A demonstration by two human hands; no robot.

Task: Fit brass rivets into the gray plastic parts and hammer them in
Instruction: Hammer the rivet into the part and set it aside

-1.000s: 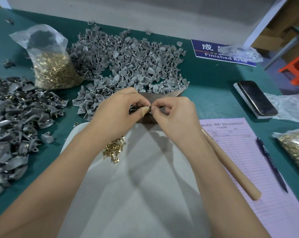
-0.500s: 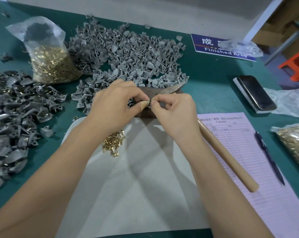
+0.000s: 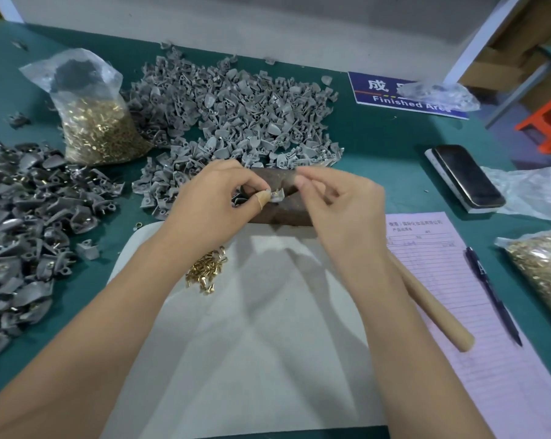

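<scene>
My left hand [image 3: 210, 210] pinches a small gray plastic part [image 3: 275, 197] with a brass rivet in it, just above a dark brown block [image 3: 285, 217]. A tan bandage wraps the left thumb. My right hand [image 3: 340, 210] hovers just right of the part with its fingers curled and nothing visible between them. Loose brass rivets [image 3: 207, 270] lie on the white cloth [image 3: 252, 327] under my left wrist. Bare gray parts [image 3: 236, 115] are heaped behind the block. The hammer's wooden handle [image 3: 432, 308] lies beneath my right forearm.
A heap of gray parts with rivets [image 3: 23, 217] fills the left side. A plastic bag of rivets [image 3: 96, 128] stands at the back left; another bag [image 3: 543, 267] lies at the right edge. A pink form [image 3: 457, 280], a pen [image 3: 492, 293] and a phone [image 3: 467, 175] lie to the right.
My right hand has let go of the part and drawn back a little to the right. My left hand still holds the part above the block.
</scene>
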